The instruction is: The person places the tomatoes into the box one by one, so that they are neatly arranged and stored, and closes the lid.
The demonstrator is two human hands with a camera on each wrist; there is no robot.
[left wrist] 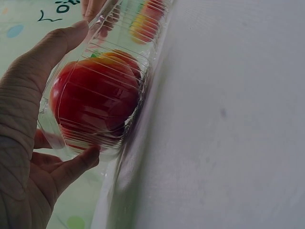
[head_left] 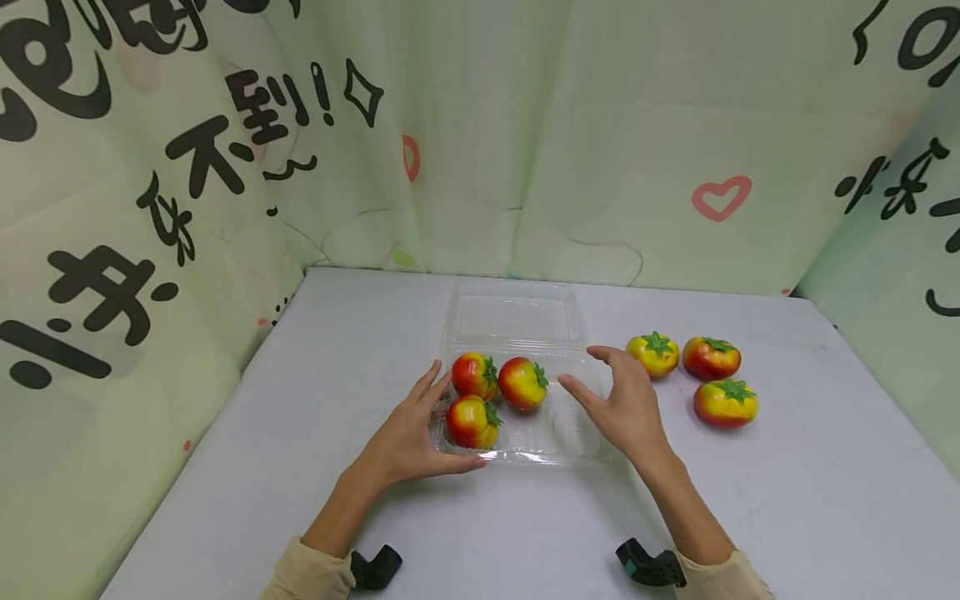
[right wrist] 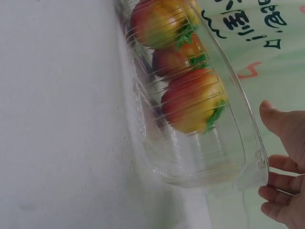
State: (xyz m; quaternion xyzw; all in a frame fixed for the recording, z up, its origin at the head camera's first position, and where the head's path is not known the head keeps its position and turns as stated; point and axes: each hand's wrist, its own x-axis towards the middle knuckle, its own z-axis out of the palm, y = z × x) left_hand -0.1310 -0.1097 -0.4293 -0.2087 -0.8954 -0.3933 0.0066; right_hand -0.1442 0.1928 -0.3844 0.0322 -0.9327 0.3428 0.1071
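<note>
A clear plastic clamshell box (head_left: pixel 555 433) lies on the table with its lid (head_left: pixel 516 312) folded back, away from me. In its left half sit three red-and-yellow, persimmon-like fruits (head_left: pixel 522 384) with green leafy tops. My left hand (head_left: pixel 408 437) holds the box's near left corner, thumb along the front rim and fingers at the left side; the left wrist view shows a red fruit (left wrist: pixel 95 98) through the wall between them. My right hand (head_left: pixel 622 404) is at the box's right side, thumb and fingers spread apart, holding nothing. In the right wrist view its fingertips (right wrist: pixel 267 196) are right by the rim.
To the right of the box, three more such fruits (head_left: pixel 725 403) rest on the white table (head_left: pixel 810 500). A pale green curtain (head_left: pixel 480 167) with black lettering hangs behind the table and along both sides. Black wrist devices (head_left: pixel 651 565) are strapped by both beige sleeves.
</note>
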